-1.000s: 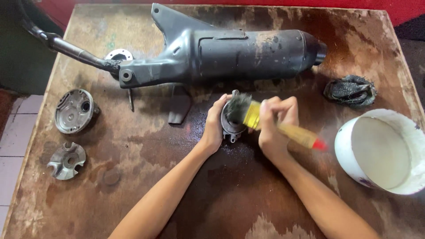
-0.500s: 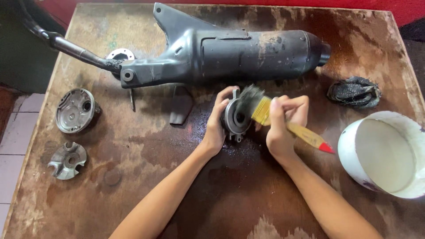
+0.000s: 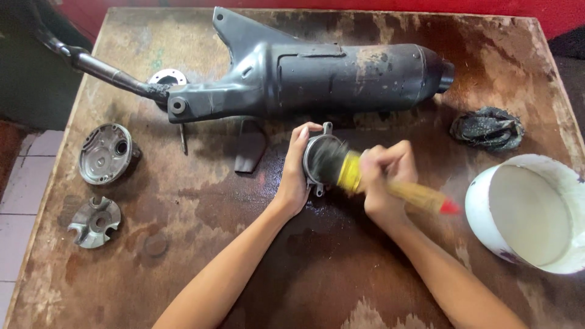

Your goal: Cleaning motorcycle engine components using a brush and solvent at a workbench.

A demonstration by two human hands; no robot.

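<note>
While the left hand (image 3: 297, 176) held its grip clamped on a round metal part (image 3: 317, 163), the right hand (image 3: 385, 180) gripped a paintbrush (image 3: 365, 178). Bristles touched the part, just below the exhaust muffler (image 3: 317, 76) on the tabletop (image 3: 183, 256).

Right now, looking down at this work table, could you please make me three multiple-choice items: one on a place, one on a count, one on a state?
1. Where does the white bucket stand?
A. at the table's right edge
B. at the far left corner
C. on top of the exhaust

2. How many loose grey metal parts lie at the table's left side?
A. none
B. two
C. five

3. What does the right hand hold?
A. nothing
B. the dark rag
C. a paintbrush

Answers:
1. A: the bucket sits at the right edge of the wooden table.
2. B: a round cover and a vaned plate lie there.
3. C: its fingers close on the paintbrush, whose bristles meet the round metal part that the left hand steadies.
</note>
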